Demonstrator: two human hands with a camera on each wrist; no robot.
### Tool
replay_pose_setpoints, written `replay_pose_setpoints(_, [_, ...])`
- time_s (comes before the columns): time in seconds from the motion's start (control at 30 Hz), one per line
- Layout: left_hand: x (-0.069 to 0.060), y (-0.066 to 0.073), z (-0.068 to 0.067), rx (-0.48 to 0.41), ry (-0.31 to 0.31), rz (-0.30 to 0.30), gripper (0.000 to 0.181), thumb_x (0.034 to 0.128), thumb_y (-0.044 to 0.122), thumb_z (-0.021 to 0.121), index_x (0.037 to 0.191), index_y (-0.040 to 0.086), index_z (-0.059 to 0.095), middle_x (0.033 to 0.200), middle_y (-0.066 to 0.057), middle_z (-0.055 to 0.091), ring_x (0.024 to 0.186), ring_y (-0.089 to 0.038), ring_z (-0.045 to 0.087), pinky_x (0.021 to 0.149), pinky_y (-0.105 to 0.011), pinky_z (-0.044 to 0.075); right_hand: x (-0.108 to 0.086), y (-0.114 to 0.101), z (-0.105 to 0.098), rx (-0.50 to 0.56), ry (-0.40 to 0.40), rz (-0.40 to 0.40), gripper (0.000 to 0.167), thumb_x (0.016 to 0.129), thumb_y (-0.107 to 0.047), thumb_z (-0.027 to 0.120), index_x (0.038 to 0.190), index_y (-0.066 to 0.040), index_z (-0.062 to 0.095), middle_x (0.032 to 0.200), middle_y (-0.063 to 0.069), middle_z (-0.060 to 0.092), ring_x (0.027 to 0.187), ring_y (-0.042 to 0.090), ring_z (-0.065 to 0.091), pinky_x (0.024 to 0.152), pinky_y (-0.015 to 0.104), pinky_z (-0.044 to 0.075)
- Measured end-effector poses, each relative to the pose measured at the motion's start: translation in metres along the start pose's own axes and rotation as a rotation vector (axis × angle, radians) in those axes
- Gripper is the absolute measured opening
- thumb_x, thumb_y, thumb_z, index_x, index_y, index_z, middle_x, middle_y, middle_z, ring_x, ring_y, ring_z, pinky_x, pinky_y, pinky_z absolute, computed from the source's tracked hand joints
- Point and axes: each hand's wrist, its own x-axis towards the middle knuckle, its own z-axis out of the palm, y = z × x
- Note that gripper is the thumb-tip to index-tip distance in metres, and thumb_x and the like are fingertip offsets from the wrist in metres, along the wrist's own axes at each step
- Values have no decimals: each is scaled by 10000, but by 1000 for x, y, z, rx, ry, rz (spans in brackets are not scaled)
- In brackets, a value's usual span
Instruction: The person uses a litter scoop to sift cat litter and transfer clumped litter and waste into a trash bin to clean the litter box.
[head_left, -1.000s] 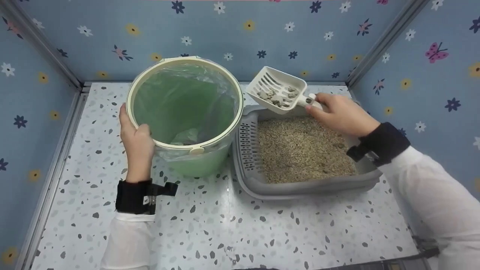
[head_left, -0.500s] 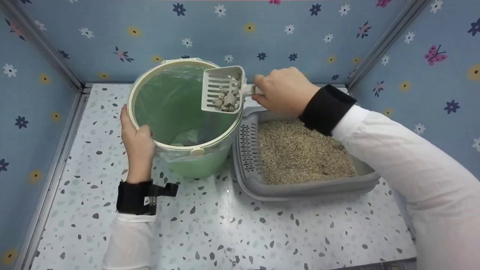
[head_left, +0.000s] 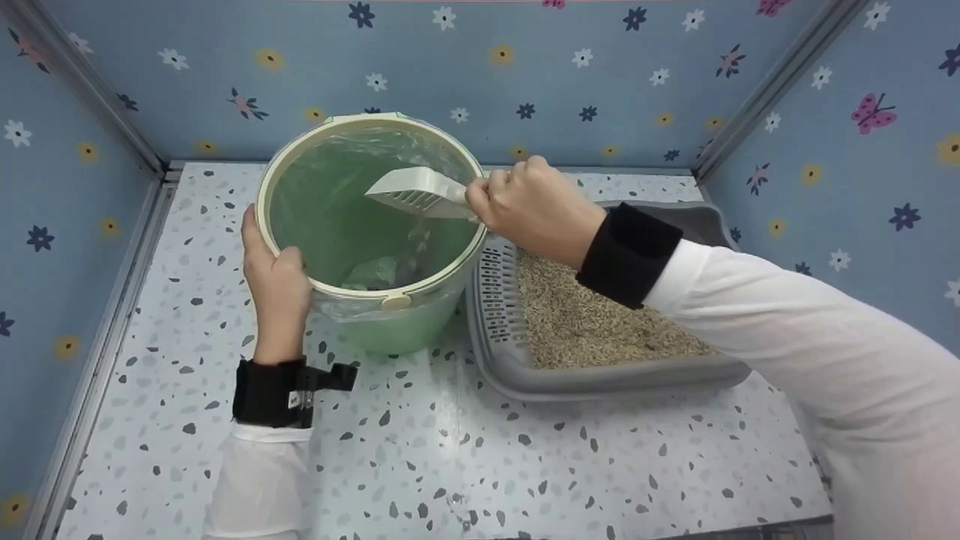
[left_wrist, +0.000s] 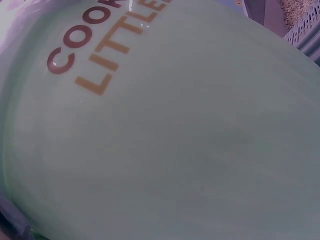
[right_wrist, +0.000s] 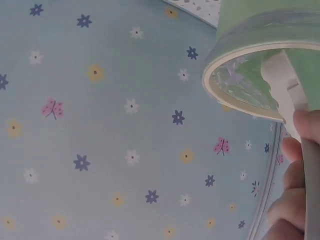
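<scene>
A green bin (head_left: 397,334) with a cream rim and a clear plastic liner stands tilted toward me. My left hand (head_left: 277,300) grips its left side at the rim. In the left wrist view the bin's lettered wall (left_wrist: 175,140) fills most of the picture. My right hand (head_left: 536,214) holds a white slotted litter scoop (head_left: 420,186) by its handle. The scoop is tipped over inside the bin's mouth, and blurred grey clumps (head_left: 420,238) drop below it. The right wrist view shows the scoop (right_wrist: 285,82) reaching past the rim, with curled fingers (right_wrist: 287,202) around the handle.
A grey litter box (head_left: 600,384) with beige granular litter (head_left: 592,330) stands right of the bin, partly under my right forearm. Both sit on a speckled white surface (head_left: 390,465). Flower-patterned blue panels (head_left: 480,82) wall in the back and sides.
My right hand has carried the scoop left from above the litter box to the bin and turned it over, so its clumps fall out. My left hand and the bin have stayed put.
</scene>
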Motion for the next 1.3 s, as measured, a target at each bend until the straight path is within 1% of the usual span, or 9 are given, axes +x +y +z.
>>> replay_pose_setpoints(0.13, [0,1,0,-8,1,2,737,841,-90,285,1522,122,102,1548,-54,241,1347,-167,340,1036,-336,372,-7,1,2,-23,71,-17,273,1021,-172,380,1033,-2,592,617,14,507,461,111,400,431,221,332])
replay_pose_setpoints(0.2, [1,0,0,-10,4,8,746,831,-99,289,1521,116,107,1547,-57,245,1343,-173,346,1033,-337,377,-11,3,2,18,77,0,259,1014,-184,404,1042,-4,589,628,26,524,465,122,425,434,227,351])
replay_pose_setpoints(0.37, [2,-1,0,2,9,8,761,817,-104,305,1521,110,108,1554,-47,230,1347,-160,331,1053,-329,354,-23,10,7,278,61,141,188,982,-150,462,879,-21,550,573,25,468,440,126,357,390,246,306])
replay_pose_setpoints(0.47, [2,-1,-1,-5,6,3,764,819,-106,308,1521,110,101,1565,-38,197,1365,-138,290,1081,-317,317,-32,14,10,411,57,233,245,977,-163,456,760,-54,488,530,-6,368,428,114,282,369,250,253])
replay_pose_setpoints(0.67, [1,-1,-1,-30,3,19,776,803,-112,295,1521,114,107,1562,-35,203,1361,-121,286,1082,-305,304,-62,25,13,658,38,427,272,960,-280,503,798,-61,507,524,-29,379,413,133,314,370,283,267])
replay_pose_setpoints(0.83, [-1,0,1,-36,4,25,778,801,-114,296,1521,116,112,1560,-32,211,1359,-105,282,1088,-289,288,-98,32,21,757,-138,611,322,989,-374,424,903,-74,501,587,-5,420,468,174,383,401,302,305])
replay_pose_setpoints(1.03, [0,0,2,-18,-5,10,778,810,-117,304,1522,121,104,1562,-36,205,1362,-126,287,1082,-293,297,-141,25,51,867,-283,776,420,999,-461,331,897,-81,477,642,32,432,528,212,421,436,327,337])
replay_pose_setpoints(1.17, [1,0,2,4,-7,6,774,811,-116,310,1521,109,101,1563,-43,201,1358,-124,285,1078,-295,299,-168,16,78,930,-397,831,436,998,-474,316,883,-81,465,653,55,433,524,227,436,437,345,345])
replay_pose_setpoints(1.3, [1,0,1,3,0,9,766,813,-108,302,1521,109,106,1565,-38,196,1362,-99,262,1090,-269,266,-189,6,108,974,-531,828,433,997,-450,346,869,-55,468,675,93,454,568,267,480,480,399,380])
